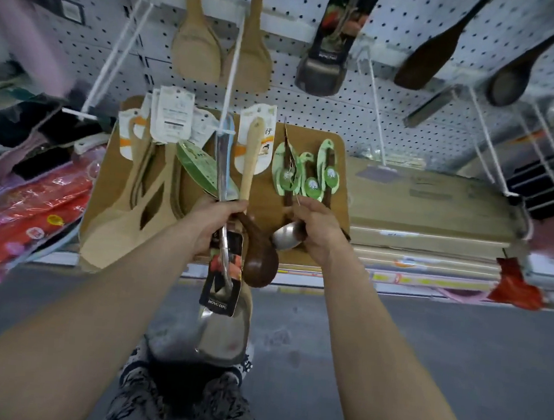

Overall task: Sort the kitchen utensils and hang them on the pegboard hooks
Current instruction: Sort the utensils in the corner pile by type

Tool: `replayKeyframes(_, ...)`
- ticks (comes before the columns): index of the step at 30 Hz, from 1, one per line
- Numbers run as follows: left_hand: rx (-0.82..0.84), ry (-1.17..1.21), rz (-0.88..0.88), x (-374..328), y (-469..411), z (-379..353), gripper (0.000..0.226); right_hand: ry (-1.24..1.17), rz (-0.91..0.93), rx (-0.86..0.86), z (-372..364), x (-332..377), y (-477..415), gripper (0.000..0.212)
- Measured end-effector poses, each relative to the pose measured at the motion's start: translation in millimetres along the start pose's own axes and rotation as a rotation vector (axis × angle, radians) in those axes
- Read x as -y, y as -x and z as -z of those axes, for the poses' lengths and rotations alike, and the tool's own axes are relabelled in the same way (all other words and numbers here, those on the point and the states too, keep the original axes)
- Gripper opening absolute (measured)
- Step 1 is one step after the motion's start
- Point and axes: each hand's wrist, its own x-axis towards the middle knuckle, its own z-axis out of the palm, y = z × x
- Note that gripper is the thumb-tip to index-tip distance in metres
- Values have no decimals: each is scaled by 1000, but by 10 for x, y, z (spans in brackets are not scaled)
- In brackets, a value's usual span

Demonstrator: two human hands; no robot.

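Note:
My left hand (216, 219) grips a bundle of utensils: a steel turner (221, 335) with a dark label card, a dark brown wooden ladle (259, 258) and a pale wooden spoon handle (249, 160) pointing up. My right hand (316, 225) holds a steel spoon (286, 235) whose handle reaches up among green-tagged spoons (312, 176). Both hands are in front of a brown board (338, 148) on the shelf. White pegboard (311, 112) behind carries long white hooks (232, 72). Pale wooden spatulas (196, 48) and a dark carded turner (329, 57) hang above.
Slotted wooden spatulas with white tags (135, 204) lean at the left of the board. Red and pink packets (23, 221) lie far left. Flat cardboard boxes (429, 216) fill the shelf at right. Dark ladles (512, 73) hang top right. Grey floor (423, 356) lies below.

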Motion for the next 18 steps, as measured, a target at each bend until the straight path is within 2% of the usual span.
replayKeyframes(4,-3,10,31,57,-21,-294,37,-123,-97,-7,382,20,-49,39)
replayKeyframes(9,38,-6,45,8,-77,-594,36,-215,-128,-79,668,-13,-95,20)
replayKeyframes(14,98,-87,45,-95,-201,-892,31,-384,-119,-135,964,11,-116,14)
replayKeyframes(16,94,-105,42,-100,-247,-1023,33,-410,-122,-138,1087,7,-177,16)
replayKeyframes(18,104,-122,38,-92,-281,-1157,25,-392,-143,-133,1219,1,-235,9)
